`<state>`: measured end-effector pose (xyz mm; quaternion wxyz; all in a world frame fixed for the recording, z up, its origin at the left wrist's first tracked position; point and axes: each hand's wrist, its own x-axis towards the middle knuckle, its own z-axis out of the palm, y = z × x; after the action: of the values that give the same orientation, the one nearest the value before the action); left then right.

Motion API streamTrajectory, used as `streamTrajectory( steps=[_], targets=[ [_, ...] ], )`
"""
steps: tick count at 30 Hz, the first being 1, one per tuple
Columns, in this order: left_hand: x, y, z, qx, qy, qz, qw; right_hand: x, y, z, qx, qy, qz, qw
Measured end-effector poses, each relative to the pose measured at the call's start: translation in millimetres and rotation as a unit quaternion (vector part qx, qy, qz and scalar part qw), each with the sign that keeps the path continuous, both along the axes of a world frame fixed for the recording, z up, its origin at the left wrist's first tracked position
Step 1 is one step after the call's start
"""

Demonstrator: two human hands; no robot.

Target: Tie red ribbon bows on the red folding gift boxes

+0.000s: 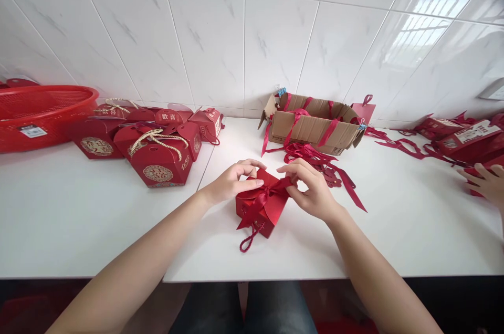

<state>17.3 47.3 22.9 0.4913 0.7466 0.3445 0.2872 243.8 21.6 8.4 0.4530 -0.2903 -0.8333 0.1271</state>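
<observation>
A small red gift box (271,218) stands on the white table in front of me, with a red satin ribbon (258,205) tied in a bow across its top. From its near side hangs a twisted dark-red cord loop (247,244). My left hand (240,179) is closed at the bow's left side, its thumb lying by the knot; the ribbon between its fingers is mostly hidden. On the other side, my right hand (309,187) pinches the bow's right part between thumb and fingers.
Behind the box, a cardboard box (311,126) carries red ribbons over its rim, with loose ribbons (315,155) before it. Finished-looking red boxes (157,166) and a red plastic basket (51,113) stand left. Another person's hand (486,184) touches red boxes (472,137) at right.
</observation>
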Motion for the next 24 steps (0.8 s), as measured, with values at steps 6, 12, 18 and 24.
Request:
streamTrajectory(
  steps=[6,12,18,24],
  targets=[
    [5.6,-5.1,-2.2,0.056,0.026,0.04,0.997,-2.4,-2.2,-3.4,-0.007,0.024,-0.075,0.997],
    [9.2,-12.1,1.1,0.103,0.063,0.067,0.99,-5.7,-1.4,-4.9,0.003,0.024,-0.096,0.995],
    [11.1,-14.3,1.7,0.116,0.071,0.086,0.987,-10.6,-4.5,-6.9,0.035,0.017,-0.106,0.994],
    [13.8,-15.4,0.1,0.141,0.081,0.099,0.982,-14.9,-14.7,-3.3,-0.115,0.075,-0.056,0.989]
  ],
)
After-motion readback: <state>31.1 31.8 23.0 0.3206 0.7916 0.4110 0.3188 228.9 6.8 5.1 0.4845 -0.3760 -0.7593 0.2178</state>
